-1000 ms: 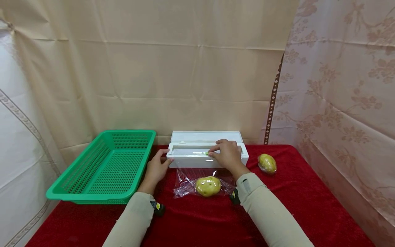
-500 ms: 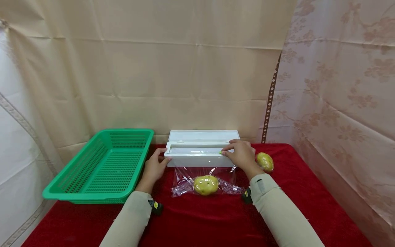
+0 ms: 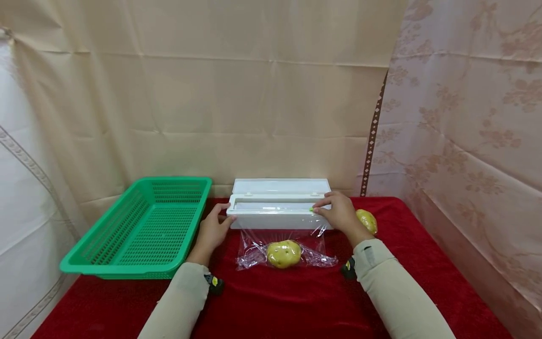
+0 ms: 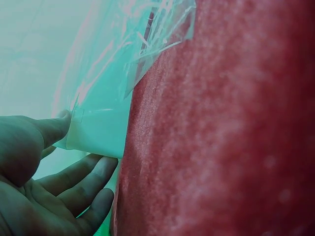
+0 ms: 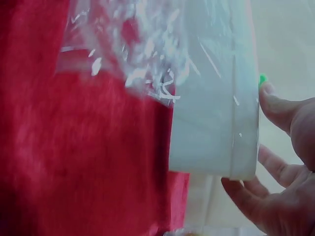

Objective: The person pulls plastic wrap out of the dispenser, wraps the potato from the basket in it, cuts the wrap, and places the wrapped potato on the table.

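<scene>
A white cling film dispenser [image 3: 271, 220] stands on the table with its lid [image 3: 281, 186] raised at the back. My left hand [image 3: 213, 232] holds its left end, thumb at the front and fingers around the corner. With thumb and index finger, my right hand [image 3: 342, 214] pinches the small green slide cutter [image 5: 263, 78] near the right end of the front edge; its other fingers touch that end of the box in the right wrist view. Clear cling film [image 3: 315, 256] hangs from the front onto the cloth, around a yellow potato [image 3: 283, 254].
A green plastic basket [image 3: 123, 269] stands at the left. Beyond my right hand lies a second potato [image 3: 367, 221] in film, partly hidden by the hand. Red cloth [image 3: 271, 306] covers the table, and curtains [image 3: 254, 103] hang behind.
My right hand has slid the green cutter rightward along the dispenser's edge, from about the middle to near the right end. The left hand keeps its place on the left end.
</scene>
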`<state>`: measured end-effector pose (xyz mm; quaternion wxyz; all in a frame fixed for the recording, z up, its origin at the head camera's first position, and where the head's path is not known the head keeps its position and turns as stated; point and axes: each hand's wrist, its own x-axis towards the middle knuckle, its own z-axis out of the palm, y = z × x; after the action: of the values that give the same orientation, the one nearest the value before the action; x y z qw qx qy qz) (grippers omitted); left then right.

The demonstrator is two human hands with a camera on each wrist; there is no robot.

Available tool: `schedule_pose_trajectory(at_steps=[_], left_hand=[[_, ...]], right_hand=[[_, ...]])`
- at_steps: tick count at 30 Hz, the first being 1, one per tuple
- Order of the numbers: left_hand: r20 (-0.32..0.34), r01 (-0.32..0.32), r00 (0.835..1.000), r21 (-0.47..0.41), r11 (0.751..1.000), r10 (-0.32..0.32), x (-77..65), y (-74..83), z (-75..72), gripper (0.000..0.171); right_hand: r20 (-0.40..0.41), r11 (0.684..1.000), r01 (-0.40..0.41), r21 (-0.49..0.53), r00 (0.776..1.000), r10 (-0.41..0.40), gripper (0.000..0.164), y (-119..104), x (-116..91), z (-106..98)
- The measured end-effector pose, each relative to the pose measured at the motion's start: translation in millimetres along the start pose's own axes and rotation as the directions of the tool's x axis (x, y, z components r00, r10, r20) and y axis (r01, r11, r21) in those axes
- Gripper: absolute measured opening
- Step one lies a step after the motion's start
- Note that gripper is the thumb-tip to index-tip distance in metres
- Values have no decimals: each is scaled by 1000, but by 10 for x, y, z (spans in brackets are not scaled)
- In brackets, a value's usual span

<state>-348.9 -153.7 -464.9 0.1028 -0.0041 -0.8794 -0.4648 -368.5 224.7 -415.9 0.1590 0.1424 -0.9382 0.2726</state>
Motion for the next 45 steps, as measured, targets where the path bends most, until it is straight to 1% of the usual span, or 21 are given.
schedule_pose_trajectory(at_steps=[4,8,12,16,19,23,28,33,36,39,43,45], left_hand=[[10,8,1000,-2,1000,-8,1,8,-3,48],[9,6,1000,5,1000,-6,4,-2,-16,48],[12,-5,1000,10,1000,5,13,-14,-21,48],[14,-5,1000,7,1000,5,21,-9,-17,47],[5,-7,1000,10,1000,7,21,-8,-9,47],[-4,-15,1000,12,1000,15,22,-6,5,46],[-4,-23,1000,7,1000,23,20,10,5,46],[3,-8,1000,5,1000,8,14,19,1,47],[6,-8,1000,10,1000,8,17,3,9,47],[-1,-19,1000,18,1000,19,15,-10,12,46],[-5,-20,1000,31,999,20,2,3,10,46],[0,-20,1000,35,999,20,-2,16,15,47]], right_hand=[[-10,1000,26,4,1000,-26,11,89,-19,-62],[-15,1000,10,19,1000,-10,11,208,-63,-124],[8,994,-29,107,1000,29,13,295,-101,-169],[20,985,-23,172,1000,20,12,333,-106,-189],[23,983,-18,182,1000,14,10,353,-108,-199],[32,982,-32,187,999,27,10,388,-118,-218],[44,980,-30,196,999,22,10,432,-113,-242],[68,982,-57,183,997,45,10,524,-109,-272],[70,984,-67,162,996,56,11,559,-126,-274],[43,993,-35,116,999,31,21,523,-154,-259],[39,998,56,27,998,-57,47,439,-182,-228],[44,994,104,-9,994,-104,50,400,-190,-206]])
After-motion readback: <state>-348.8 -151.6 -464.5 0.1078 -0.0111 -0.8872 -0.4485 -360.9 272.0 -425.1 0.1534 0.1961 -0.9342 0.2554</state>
